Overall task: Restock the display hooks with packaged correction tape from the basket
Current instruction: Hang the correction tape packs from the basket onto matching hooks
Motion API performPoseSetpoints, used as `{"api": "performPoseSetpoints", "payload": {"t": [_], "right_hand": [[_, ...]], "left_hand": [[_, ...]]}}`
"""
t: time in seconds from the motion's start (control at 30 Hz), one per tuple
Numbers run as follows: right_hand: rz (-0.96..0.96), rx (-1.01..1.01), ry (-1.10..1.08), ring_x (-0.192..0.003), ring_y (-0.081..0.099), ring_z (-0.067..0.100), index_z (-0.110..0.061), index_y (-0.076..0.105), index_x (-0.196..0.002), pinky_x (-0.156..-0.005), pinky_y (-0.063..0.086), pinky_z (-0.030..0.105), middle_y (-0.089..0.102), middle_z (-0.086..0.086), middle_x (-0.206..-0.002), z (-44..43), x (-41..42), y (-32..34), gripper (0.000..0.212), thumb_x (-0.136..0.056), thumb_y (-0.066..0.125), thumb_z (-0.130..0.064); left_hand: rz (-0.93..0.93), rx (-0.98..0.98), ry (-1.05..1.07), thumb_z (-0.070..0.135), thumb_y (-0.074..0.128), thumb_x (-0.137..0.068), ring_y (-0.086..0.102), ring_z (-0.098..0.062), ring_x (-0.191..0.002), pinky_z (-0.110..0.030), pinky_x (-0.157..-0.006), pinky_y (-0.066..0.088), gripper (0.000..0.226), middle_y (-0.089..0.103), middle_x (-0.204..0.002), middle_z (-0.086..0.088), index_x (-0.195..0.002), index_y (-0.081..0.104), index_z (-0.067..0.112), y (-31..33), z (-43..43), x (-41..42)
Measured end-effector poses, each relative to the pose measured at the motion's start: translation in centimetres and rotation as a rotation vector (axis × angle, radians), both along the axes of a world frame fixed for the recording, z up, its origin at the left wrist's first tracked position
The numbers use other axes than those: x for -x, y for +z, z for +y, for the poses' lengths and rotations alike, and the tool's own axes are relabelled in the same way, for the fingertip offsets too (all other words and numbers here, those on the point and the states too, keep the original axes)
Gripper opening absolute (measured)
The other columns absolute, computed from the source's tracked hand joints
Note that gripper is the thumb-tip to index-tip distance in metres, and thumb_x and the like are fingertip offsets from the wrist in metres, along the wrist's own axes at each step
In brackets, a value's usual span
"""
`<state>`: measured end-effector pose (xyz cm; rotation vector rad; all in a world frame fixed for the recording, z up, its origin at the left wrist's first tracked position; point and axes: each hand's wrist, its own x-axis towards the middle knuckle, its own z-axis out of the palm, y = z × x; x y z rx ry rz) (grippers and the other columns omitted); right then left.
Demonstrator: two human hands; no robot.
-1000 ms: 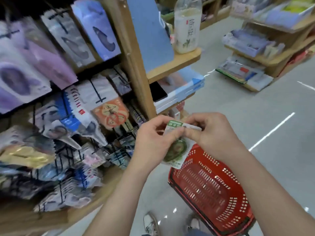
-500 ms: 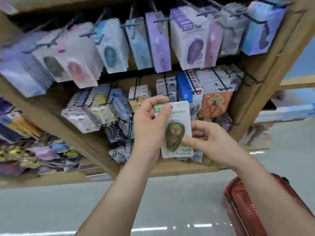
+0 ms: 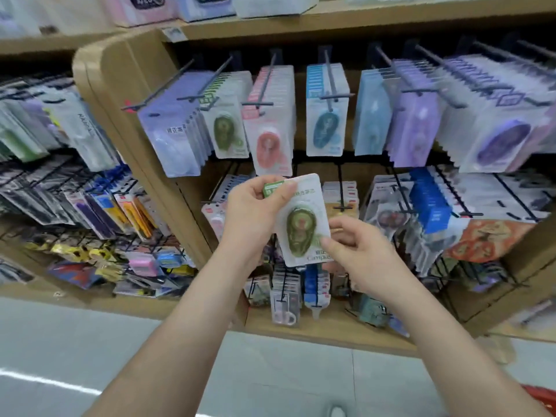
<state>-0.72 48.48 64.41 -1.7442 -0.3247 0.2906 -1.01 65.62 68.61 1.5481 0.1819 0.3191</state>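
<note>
A rounded light-wood shelf upright (image 3: 120, 94) is seen at the left, with rows of black metal display hooks (image 3: 210, 82) projecting from the bay beside it. On one upper hook, a row of matching green correction tape packs (image 3: 228, 127) is hung between lavender packs (image 3: 171, 139) and pink packs (image 3: 269, 130).

Below these, the white card package with a green correction tape under a clear blister (image 3: 304, 224) is held upright, tilted slightly, its face turned to the camera. Its green top-left corner is pinched by the left hand (image 3: 255, 212), the fingers curled over the header. Its lower right edge is pinched between thumb and forefinger of the right hand (image 3: 361, 254). The blister itself is left uncovered between the two grips.

The package's top edge is placed just under the bottom edge of the pink packs, in front of the lower row of hooks. The green row's hook is found up and to the left, its tip free in front of the foremost pack.

A red plastic basket's rim (image 3: 541, 398) is glimpsed at the bottom right corner.
</note>
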Motion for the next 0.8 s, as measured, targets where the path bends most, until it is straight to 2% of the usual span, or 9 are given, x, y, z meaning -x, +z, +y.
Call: {"api": "performPoseSetpoints", "payload": {"t": [0.13, 0.2, 0.33, 0.43, 0.5, 0.57, 0.63, 0.67, 0.8], "right_hand": [[-0.017, -0.070, -0.008, -0.081, 0.071, 0.012, -0.026, 0.073, -0.091, -0.069, 0.059, 0.024, 0.075, -0.004, -0.087, 3.7, -3.0, 0.2, 0.018, -0.095, 0.064, -0.012], [0.024, -0.133, -0.009, -0.078, 0.072, 0.009, -0.025, 0.074, -0.084, -0.076, 0.060, 0.030, 0.075, -0.006, -0.080, 5.9, -4.6, -0.2, 0.020, -0.095, 0.064, -0.011], [0.115, -0.313, 0.013, -0.074, 0.073, 0.012, -0.017, 0.066, -0.081, -0.075, 0.059, 0.024, 0.071, -0.011, -0.066, 10.7, -7.3, -0.3, 0.021, -0.097, 0.060, -0.005], [0.182, -0.404, 0.043, -0.069, 0.072, 0.008, -0.014, 0.058, -0.084, -0.070, 0.058, 0.019, 0.065, -0.012, -0.059, 13.9, -8.2, 0.5, 0.020, -0.100, 0.052, -0.004], [0.233, -0.452, 0.051, -0.065, 0.071, 0.008, -0.012, 0.054, -0.084, -0.065, 0.058, 0.019, 0.062, -0.005, -0.066, 15.5, -8.6, 1.1, 0.021, -0.102, 0.049, -0.003], [0.248, -0.458, 0.055, -0.066, 0.072, 0.009, -0.013, 0.052, -0.085, -0.076, 0.061, 0.034, 0.058, -0.002, -0.074, 16.5, -9.0, 1.4, 0.021, -0.103, 0.047, -0.005], [0.259, -0.461, 0.030, -0.069, 0.072, 0.012, -0.016, 0.052, -0.086, -0.089, 0.054, 0.051, 0.057, -0.004, -0.076, 17.2, -9.5, 1.6, 0.021, -0.104, 0.045, -0.007], [0.265, -0.466, 0.014, -0.070, 0.072, 0.014, -0.018, 0.052, -0.086, -0.091, 0.053, 0.052, 0.056, -0.003, -0.077, 17.4, -9.7, 1.7, 0.022, -0.104, 0.045, -0.008], [0.237, -0.463, -0.026, -0.070, 0.073, 0.013, -0.018, 0.055, -0.089, -0.078, 0.057, 0.033, 0.062, -0.004, -0.077, 17.8, -10.2, 1.8, 0.020, -0.104, 0.046, -0.008]], "left_hand": [[-0.006, 0.085, 0.106, 0.014, 0.067, -0.092, 0.065, -0.017, -0.068, -0.034, -0.065, 0.056, 0.007, 0.069, -0.073, -0.001, -0.085, 0.068, 0.014, 0.4, 4.1, -1.9], [-0.029, 0.073, 0.159, 0.014, 0.070, -0.090, 0.065, -0.019, -0.068, -0.040, -0.070, 0.056, 0.007, 0.069, -0.071, -0.001, -0.083, 0.068, 0.014, 0.8, 6.2, -3.1], [-0.098, 0.048, 0.242, 0.020, 0.077, -0.082, 0.065, -0.029, -0.085, -0.054, -0.086, 0.054, 0.004, 0.069, -0.085, -0.011, -0.082, 0.074, 0.017, 2.2, 9.7, -5.0], [-0.149, 0.080, 0.309, 0.011, 0.073, -0.085, 0.067, -0.027, -0.082, -0.045, -0.081, 0.056, 0.002, 0.072, -0.083, -0.010, -0.085, 0.072, 0.009, 3.3, 10.9, -6.1], [-0.177, 0.070, 0.374, 0.008, 0.071, -0.087, 0.067, -0.025, -0.077, -0.042, -0.077, 0.056, 0.008, 0.072, -0.078, -0.006, -0.080, 0.073, 0.012, 3.8, 11.4, -6.9], [-0.209, 0.007, 0.433, 0.009, 0.072, -0.088, 0.064, -0.023, -0.073, -0.041, -0.073, 0.055, 0.019, 0.069, -0.072, -0.005, -0.072, 0.073, 0.021, 4.0, 11.7, -7.7], [-0.236, -0.099, 0.463, 0.014, 0.074, -0.088, 0.057, -0.020, -0.068, -0.038, -0.065, 0.051, 0.027, 0.063, -0.066, -0.002, -0.064, 0.070, 0.027, 4.4, 11.8, -8.5], [-0.242, -0.155, 0.465, 0.017, 0.074, -0.088, 0.053, -0.018, -0.065, -0.035, -0.062, 0.048, 0.029, 0.060, -0.063, 0.000, -0.062, 0.068, 0.028, 4.5, 11.8, -8.9], [-0.237, -0.226, 0.437, 0.019, 0.073, -0.089, 0.058, -0.018, -0.066, -0.039, -0.062, 0.053, 0.012, 0.065, -0.070, -0.003, -0.078, 0.070, 0.022, 4.5, 12.6, -9.6]]}}
